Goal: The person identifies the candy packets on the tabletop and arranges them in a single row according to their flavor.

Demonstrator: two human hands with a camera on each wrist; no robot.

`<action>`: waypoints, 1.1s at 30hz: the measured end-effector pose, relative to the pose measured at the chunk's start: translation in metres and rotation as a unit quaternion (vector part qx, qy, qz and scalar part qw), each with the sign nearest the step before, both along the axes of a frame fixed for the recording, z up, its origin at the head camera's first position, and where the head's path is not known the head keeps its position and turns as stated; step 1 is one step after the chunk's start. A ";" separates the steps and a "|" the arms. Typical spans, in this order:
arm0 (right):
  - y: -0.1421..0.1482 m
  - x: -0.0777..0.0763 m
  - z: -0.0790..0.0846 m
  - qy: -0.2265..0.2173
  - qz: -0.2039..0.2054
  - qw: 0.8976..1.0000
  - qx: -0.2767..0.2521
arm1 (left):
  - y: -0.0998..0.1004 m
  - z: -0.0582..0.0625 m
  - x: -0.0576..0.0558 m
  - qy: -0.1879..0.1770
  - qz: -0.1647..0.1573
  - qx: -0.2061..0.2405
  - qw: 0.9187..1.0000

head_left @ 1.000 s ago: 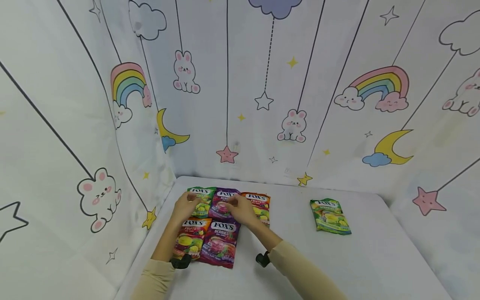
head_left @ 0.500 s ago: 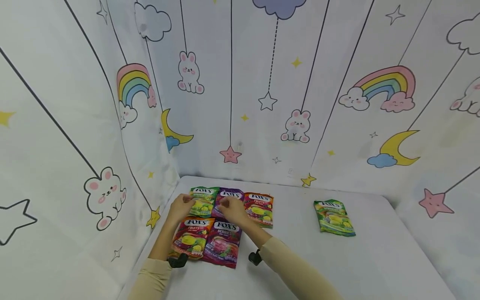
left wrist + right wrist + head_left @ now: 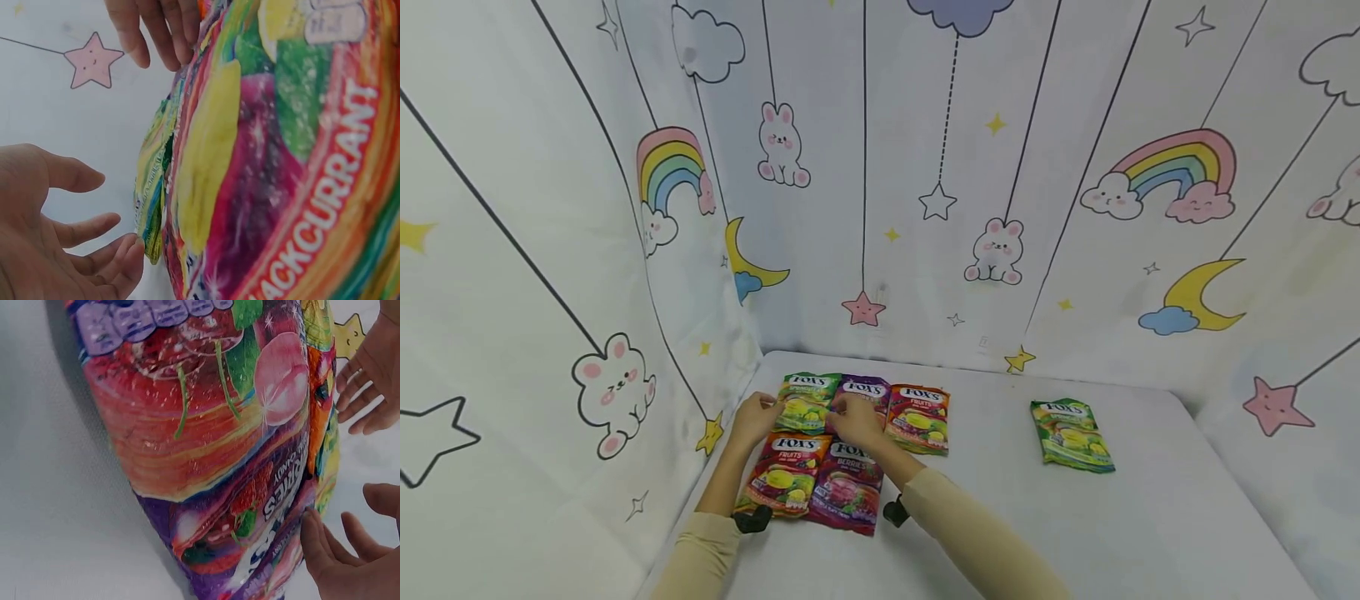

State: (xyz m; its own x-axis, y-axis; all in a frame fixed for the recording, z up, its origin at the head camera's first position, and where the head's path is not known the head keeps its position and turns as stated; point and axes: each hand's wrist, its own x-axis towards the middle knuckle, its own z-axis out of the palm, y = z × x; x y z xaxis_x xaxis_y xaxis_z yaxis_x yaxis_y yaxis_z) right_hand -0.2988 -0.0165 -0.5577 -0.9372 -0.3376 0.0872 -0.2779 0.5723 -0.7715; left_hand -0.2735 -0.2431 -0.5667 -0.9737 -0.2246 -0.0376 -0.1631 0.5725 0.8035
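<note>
The white bench [image 3: 985, 508] offers little to stop a packet sliding, so a stray nudge could upset the two rows of candy packets [image 3: 842, 462] at its left. Three lie behind and two in front, packed so closely that moving one could drag a neighbour. A lone green packet [image 3: 1072, 435] rests well apart to the right, out of harm's way for now.

The packet being handled, the back-left green one [image 3: 808, 404], lies between the hands, its lower edge about meeting the front-left Fruits packet [image 3: 784, 475]. Pressed from both sides, its soft wrapper could buckle, or its edge could ride over the Fruits packet or the back-middle Berries packet [image 3: 863, 387]. The back-right Fruits packet [image 3: 919, 421] could then be pushed askew.

The right hand [image 3: 857, 423] partly covers the back-middle packet, so a misplaced edge there might go unnoticed; the left hand [image 3: 754, 421] is at the green packet's outer side. The black left wrist mount [image 3: 752, 519] hangs by the front-left packet and could catch it.

Both hands' fingers [image 3: 81, 232] look relaxed and parted, pinching nothing; whether the right fingertips touch the green wrapper, I cannot tell.
</note>
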 end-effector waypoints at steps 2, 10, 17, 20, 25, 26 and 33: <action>-0.003 0.000 -0.001 -0.001 -0.006 1.000 -0.007 | -0.001 -0.002 -0.001 -0.004 0.004 -0.008 1.000; -0.011 -0.003 -0.003 -0.018 -0.021 1.000 -0.013 | -0.005 -0.009 -0.003 -0.004 0.007 -0.036 0.999; -0.015 -0.005 0.002 -0.051 -0.027 0.998 -0.025 | -0.005 -0.010 -0.004 -0.008 0.005 -0.049 0.999; -0.017 -0.006 0.004 -0.059 -0.030 0.997 -0.031 | -0.004 -0.010 -0.006 -0.015 -0.001 -0.044 0.999; -0.022 -0.008 0.004 -0.078 -0.034 0.996 -0.032 | -0.005 -0.012 -0.009 -0.026 -0.008 -0.028 0.999; -0.023 -0.009 0.004 -0.081 -0.034 0.996 -0.028 | -0.005 -0.013 -0.009 -0.029 -0.009 -0.027 0.999; -0.034 -0.010 0.004 -0.107 -0.037 0.993 -0.012 | -0.010 -0.014 -0.010 -0.039 -0.016 -0.018 0.999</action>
State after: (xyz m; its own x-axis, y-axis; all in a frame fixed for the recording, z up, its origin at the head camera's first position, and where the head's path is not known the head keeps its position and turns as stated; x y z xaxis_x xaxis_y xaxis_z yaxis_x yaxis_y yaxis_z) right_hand -0.3088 -0.0500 -0.5533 -0.9575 -0.2666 -0.1097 -0.0635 0.5662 -0.8218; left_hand -0.2837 -0.2527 -0.5810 -0.9750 -0.1956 -0.1055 -0.2048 0.6067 0.7681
